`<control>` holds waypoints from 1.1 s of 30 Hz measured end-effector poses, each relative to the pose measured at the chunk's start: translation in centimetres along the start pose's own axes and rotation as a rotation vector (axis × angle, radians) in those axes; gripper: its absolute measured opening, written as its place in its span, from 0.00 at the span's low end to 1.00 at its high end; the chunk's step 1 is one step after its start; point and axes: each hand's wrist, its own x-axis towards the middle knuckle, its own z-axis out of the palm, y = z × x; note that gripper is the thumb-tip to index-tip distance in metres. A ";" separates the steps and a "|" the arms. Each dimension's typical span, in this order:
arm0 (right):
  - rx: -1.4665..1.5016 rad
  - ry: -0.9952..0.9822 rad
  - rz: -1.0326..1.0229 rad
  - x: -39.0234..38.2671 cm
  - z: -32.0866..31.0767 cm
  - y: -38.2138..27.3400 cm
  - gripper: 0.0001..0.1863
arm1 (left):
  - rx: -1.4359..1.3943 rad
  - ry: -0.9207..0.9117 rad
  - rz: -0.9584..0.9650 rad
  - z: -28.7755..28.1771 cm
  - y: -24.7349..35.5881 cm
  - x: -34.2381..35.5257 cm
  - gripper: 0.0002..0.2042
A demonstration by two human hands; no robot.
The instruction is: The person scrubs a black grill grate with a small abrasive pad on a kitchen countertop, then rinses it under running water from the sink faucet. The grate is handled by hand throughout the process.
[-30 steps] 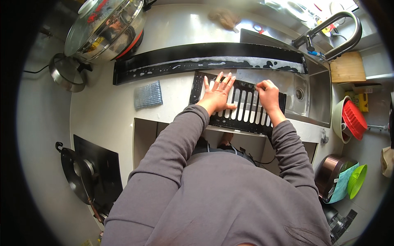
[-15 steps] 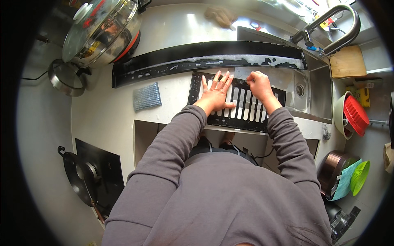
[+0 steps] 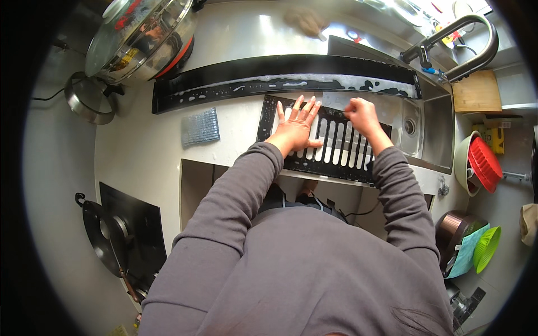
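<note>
A black slotted grate panel (image 3: 336, 157) lies across the front edge of the steel sink (image 3: 431, 134). My left hand (image 3: 296, 126) presses flat on its left part, fingers spread. My right hand (image 3: 363, 115) rests on the grate's upper middle with the fingers curled; what it holds, if anything, is hidden. Behind the grate a long black panel (image 3: 280, 78) streaked with white foam lies along the counter.
A grey scouring cloth (image 3: 200, 126) lies on the white counter (image 3: 140, 151) left of the grate. A large steel pot with glass lid (image 3: 140, 39) stands far left, a curved tap (image 3: 459, 39) far right, a wooden board (image 3: 476, 92) beside it, a black pan (image 3: 109, 238) low left.
My right hand has slid left along the grate, from its right end toward the middle. My left hand has stayed flat on the grate's left part.
</note>
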 end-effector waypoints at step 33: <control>0.138 0.072 0.073 -2.0 0.5 0.4 0.14 | -0.039 0.048 0.014 0.1 -0.1 -0.3 0.56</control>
